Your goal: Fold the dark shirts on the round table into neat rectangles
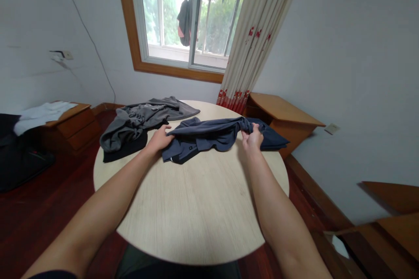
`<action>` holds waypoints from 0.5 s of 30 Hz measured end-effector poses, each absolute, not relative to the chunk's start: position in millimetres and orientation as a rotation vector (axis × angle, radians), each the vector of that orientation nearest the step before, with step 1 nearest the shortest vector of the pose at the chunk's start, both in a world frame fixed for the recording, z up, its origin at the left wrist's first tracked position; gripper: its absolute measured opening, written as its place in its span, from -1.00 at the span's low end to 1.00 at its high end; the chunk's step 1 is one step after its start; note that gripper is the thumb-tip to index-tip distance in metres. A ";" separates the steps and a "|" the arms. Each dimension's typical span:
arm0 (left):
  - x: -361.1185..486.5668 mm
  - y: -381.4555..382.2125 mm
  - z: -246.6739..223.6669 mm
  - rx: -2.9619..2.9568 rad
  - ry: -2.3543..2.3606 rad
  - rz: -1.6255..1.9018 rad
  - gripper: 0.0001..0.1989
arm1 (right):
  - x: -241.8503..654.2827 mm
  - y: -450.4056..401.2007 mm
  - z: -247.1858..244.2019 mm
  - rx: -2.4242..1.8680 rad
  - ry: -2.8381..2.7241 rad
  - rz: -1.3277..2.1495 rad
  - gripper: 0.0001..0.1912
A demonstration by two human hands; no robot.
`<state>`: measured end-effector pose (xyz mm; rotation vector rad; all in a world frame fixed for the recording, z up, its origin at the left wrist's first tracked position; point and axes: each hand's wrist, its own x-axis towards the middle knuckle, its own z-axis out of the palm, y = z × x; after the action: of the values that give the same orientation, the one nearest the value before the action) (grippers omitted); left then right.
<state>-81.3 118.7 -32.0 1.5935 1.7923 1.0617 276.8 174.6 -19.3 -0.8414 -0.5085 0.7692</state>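
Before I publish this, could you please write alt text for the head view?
A person's left hand and right hand hold a blue-grey garment by opposite ends over a pale table. A rumpled grey garment lies to the left, folded navy cloth to the right, a window beyond.

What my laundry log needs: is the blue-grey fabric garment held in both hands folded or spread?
Neither: the garment is bunched in loose folds between left hand and right hand.

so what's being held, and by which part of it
The blue-grey garment, by both ends: the left hand grips its left end, the right hand its bunched right end.
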 end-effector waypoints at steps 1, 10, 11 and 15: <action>-79.7 119.0 -30.0 1.439 1.664 1.144 -0.47 | 274.7 173.0 -23.2 -0.854 -0.636 0.750 -0.74; -83.2 103.9 7.0 0.851 0.718 1.283 -0.53 | 236.0 153.7 -64.8 -1.255 -2.131 0.365 -0.38; -85.0 104.3 7.4 0.832 0.691 1.330 -0.52 | 232.5 154.4 -65.2 -1.304 -2.186 0.350 -0.58; -91.0 111.1 4.7 0.822 0.625 1.552 -0.53 | 234.7 156.7 -53.3 -1.319 -2.181 0.528 -0.96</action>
<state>-91.0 111.1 4.7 0.8225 0.6245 1.5515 234.7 156.7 -53.3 -1.3191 -2.1807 0.5283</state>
